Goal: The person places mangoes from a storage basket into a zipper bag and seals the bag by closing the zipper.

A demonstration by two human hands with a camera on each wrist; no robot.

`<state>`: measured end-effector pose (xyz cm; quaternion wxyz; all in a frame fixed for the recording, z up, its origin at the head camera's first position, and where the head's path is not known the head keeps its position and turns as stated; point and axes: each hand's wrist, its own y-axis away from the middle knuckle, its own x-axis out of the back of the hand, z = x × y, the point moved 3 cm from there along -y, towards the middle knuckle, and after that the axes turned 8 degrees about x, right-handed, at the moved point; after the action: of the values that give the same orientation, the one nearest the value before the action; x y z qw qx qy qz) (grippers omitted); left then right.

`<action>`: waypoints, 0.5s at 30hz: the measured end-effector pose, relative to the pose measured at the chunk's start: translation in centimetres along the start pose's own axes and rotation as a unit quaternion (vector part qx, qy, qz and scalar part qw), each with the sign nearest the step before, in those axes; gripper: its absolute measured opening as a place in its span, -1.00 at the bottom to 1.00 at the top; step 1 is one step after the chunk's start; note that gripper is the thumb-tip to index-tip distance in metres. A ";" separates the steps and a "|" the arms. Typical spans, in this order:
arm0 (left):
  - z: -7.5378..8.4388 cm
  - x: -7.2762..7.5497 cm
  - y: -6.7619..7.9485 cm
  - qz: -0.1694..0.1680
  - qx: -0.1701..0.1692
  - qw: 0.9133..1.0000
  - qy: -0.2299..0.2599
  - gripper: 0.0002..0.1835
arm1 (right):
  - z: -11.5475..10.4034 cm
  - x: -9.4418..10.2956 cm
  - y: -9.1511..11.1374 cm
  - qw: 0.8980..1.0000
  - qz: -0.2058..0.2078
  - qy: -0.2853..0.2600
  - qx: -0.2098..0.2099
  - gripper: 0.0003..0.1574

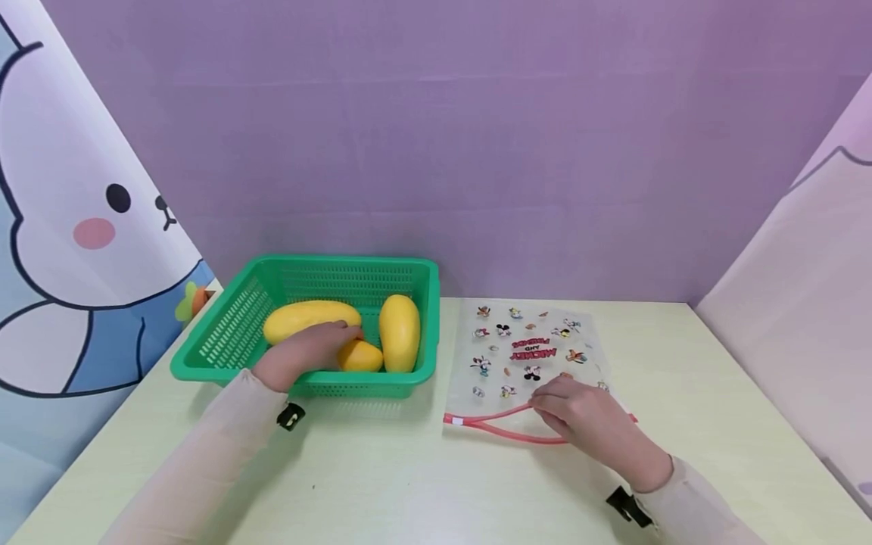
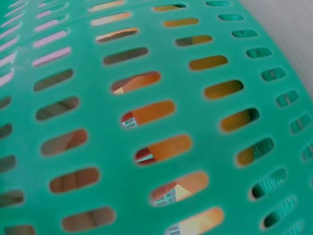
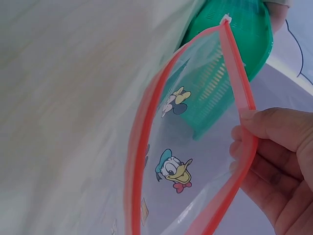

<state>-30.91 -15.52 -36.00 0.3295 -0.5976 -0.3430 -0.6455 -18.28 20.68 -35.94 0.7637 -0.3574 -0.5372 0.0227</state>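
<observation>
Plainly, in the head view the left hand [image 1: 308,352] reaches into the basket [image 1: 371,389] left of centre, by an orange fruit [image 1: 361,357] and near two yellow fruits [image 1: 400,333]; the right hand [image 1: 596,420], lower right, pinches the mouth of the bag [image 1: 507,382] lying on the table [image 1: 395,484]. In the left wrist view the basket's slotted side covers nearly everything, so whether that hand grips anything I cannot tell. In the right wrist view the bag's red rim [image 3: 237,68] is held at right, its mouth gaping at centre.
</observation>
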 end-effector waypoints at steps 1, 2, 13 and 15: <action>0.0 0.0 0.1 -0.001 0.000 1.000 -0.001 -0.60 | 0.0 0.0 0.0 1.000 0.001 -0.001 0.000 -0.74; 0.1 0.1 0.1 0.000 0.000 1.000 -0.002 -0.61 | 0.0 -0.1 0.1 1.000 0.002 -0.002 0.000 -0.74; 0.2 0.1 0.1 0.001 0.005 1.000 -0.004 -0.62 | 0.0 -0.3 0.3 1.000 0.008 -0.003 0.000 -0.75; 0.2 0.1 0.1 -0.001 0.005 1.000 -0.003 -0.63 | 0.0 -0.4 0.3 1.000 0.007 -0.002 -0.004 -0.74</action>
<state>-30.70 -15.39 -35.86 0.3309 -0.5978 -0.3480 -0.6420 -18.31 20.72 -36.41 0.7612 -0.3637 -0.5363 0.0269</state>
